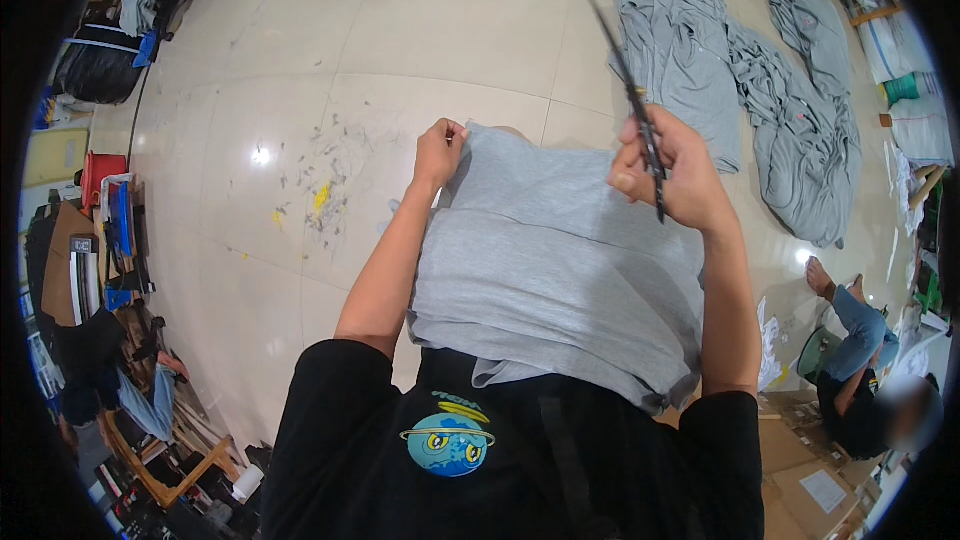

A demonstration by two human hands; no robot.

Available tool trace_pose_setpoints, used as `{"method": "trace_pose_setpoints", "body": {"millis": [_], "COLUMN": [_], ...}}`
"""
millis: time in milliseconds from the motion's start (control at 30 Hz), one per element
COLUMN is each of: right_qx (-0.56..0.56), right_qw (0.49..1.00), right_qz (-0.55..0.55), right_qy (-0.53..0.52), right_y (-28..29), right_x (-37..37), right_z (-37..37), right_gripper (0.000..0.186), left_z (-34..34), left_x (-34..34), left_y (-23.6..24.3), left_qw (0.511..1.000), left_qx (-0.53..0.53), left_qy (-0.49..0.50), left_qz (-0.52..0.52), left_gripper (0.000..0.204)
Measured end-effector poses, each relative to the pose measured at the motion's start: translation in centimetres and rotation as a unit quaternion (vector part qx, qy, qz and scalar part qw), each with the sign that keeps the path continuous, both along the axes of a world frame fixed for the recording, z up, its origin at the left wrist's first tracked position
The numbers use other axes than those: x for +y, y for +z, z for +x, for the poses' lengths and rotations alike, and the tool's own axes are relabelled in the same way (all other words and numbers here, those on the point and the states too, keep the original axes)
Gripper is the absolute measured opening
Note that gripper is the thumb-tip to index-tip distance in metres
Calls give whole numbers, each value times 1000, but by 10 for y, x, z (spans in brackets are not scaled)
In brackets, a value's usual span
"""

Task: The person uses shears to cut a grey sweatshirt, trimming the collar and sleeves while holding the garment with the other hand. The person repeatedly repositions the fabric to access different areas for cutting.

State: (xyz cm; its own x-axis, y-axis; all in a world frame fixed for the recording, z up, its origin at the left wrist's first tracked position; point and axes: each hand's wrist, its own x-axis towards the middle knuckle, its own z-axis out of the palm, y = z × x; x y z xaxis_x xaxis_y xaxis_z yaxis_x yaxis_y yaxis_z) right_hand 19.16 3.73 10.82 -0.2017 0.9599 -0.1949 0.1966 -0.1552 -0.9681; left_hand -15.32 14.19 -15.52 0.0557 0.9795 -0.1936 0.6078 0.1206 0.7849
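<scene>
Left hand (437, 155) pinched cloth (560, 260); right hand (686, 168) gripped scissors (631, 79) above it. Step judged: trimming; next likely needed them lowered.

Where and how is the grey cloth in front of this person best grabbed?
The grey cloth is probably best pinched at its far left corner, from the left, as the left hand does: the edge there is thin. Its near side lies in thicker folds by the black shirt, and the right hand, with a dark scissors-like tool, covers the far right.
</scene>
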Motion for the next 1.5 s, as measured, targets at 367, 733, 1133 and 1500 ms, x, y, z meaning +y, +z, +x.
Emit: {"method": "trace_pose_setpoints", "body": {"millis": [367, 733, 1133, 1500], "right_qx": [-40, -72, 135, 75], "right_qw": [998, 995, 976, 990], "right_qz": [38, -20, -166, -75], "right_qy": [22, 61, -37, -93], "right_y": [-42, -148, -148, -162], "right_x": [26, 43, 33, 36], "right_z": [-43, -101, -98, -128], "right_gripper": [42, 43, 43, 31], "left_z": [-6, 5, 6, 29], "left_x": [-8, -69, -72, -89], "left_y": [10, 90, 86, 109], "left_qw": [980, 918, 916, 978], "left_qx": [-159, -392, -401, -130], "left_qy": [-6, -27, -28, 111], "left_qz": [-121, -51, -4, 122], "left_gripper": [27, 30, 30, 28]}}
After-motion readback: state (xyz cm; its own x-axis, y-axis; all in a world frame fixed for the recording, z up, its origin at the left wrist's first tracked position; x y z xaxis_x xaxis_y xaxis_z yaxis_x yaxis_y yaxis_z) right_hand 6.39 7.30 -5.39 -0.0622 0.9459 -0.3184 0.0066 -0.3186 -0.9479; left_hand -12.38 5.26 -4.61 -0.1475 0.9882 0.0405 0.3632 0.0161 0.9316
